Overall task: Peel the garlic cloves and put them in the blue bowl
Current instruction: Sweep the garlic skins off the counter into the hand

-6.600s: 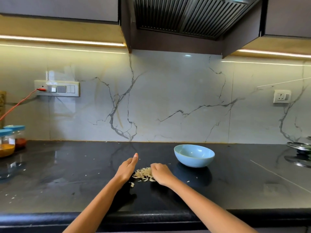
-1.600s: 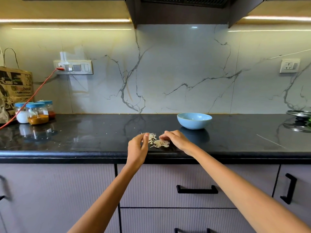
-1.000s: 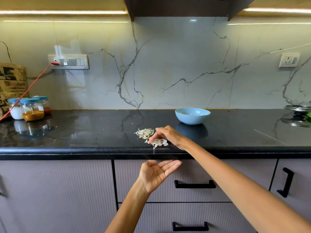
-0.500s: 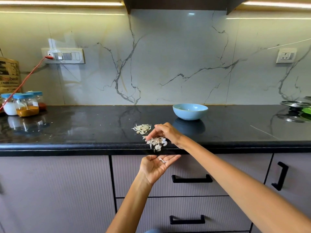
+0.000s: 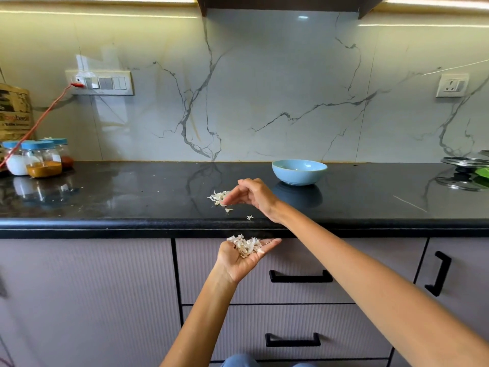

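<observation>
We hold our left hand [image 5: 244,256] palm up below the counter [image 5: 105,226] edge, fingers relaxed and pointing right, cradling peels [image 5: 245,246]. Our right hand [image 5: 252,196], fingers loosely extended leftward, touches the skins [image 5: 217,197]. The bowl [image 5: 299,172] sits upright behind.

The blue bowl [image 5: 299,172] hides its contents behind its rim; the steel lid [image 5: 465,163] is cut off.

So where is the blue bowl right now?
In the head view, the blue bowl sits on the black counter right of centre, near the backsplash, just behind and right of the right hand.
</observation>
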